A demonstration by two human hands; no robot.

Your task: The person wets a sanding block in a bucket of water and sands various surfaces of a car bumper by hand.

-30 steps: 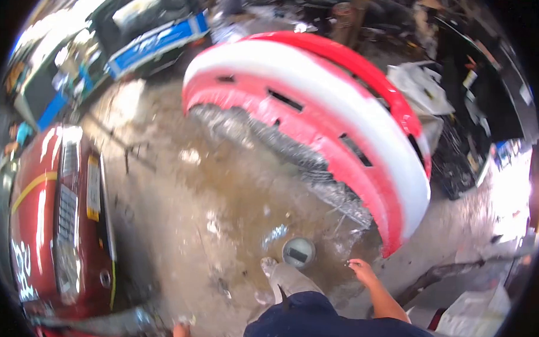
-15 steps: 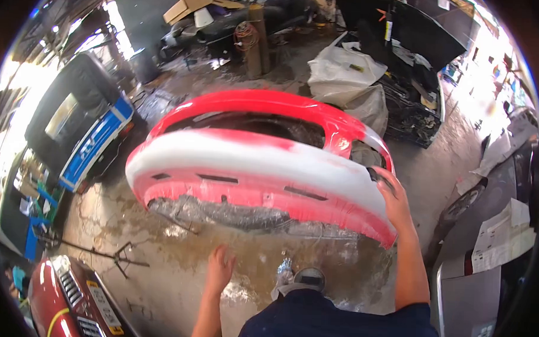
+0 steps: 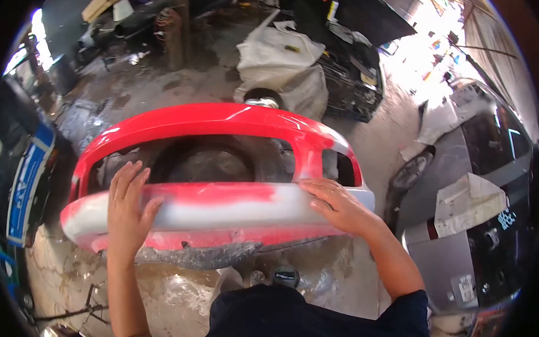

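A red and white car bumper is held up off the wet concrete floor, in front of the person's body. Its lower band is touched from both sides: the left hand is laid over it with fingers extended, unclenched; the right hand is rested flat beside the red upright, fingers outstretched. A round container is seen near the feet.
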